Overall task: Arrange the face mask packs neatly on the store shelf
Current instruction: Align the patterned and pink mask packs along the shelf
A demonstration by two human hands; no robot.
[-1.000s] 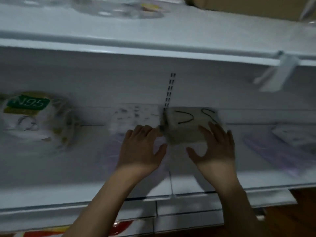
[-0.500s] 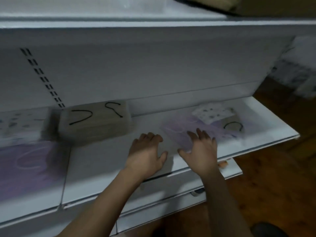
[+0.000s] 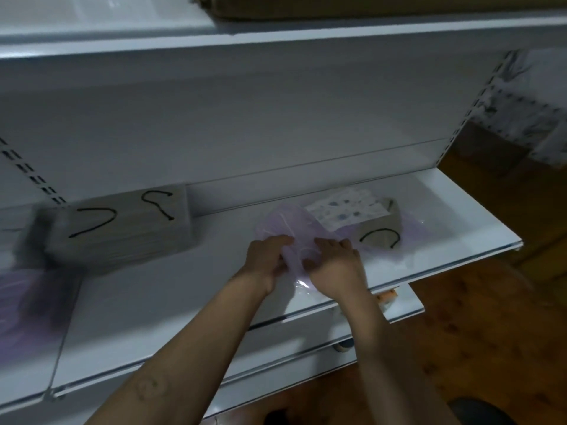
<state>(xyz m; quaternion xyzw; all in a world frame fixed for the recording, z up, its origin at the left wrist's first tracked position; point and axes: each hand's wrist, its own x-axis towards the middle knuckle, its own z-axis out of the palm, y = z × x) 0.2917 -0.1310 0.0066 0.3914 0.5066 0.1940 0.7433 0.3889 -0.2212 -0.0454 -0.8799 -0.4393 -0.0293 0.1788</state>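
Head view: your left grip (image 3: 266, 259) and right grip (image 3: 335, 265) clutch the purple pack (image 3: 276, 223); 3 o'clock pile (image 3: 379, 226) looks unsorted.

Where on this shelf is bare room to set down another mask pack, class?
Bare shelf lies between the grey stack and the purple pack, and at the right end beyond the grey pack. Crowded: patterned pack and grey pack overlap the purple pack.

Left hand (image 3: 266, 261) beside right hand (image 3: 335, 266), curled
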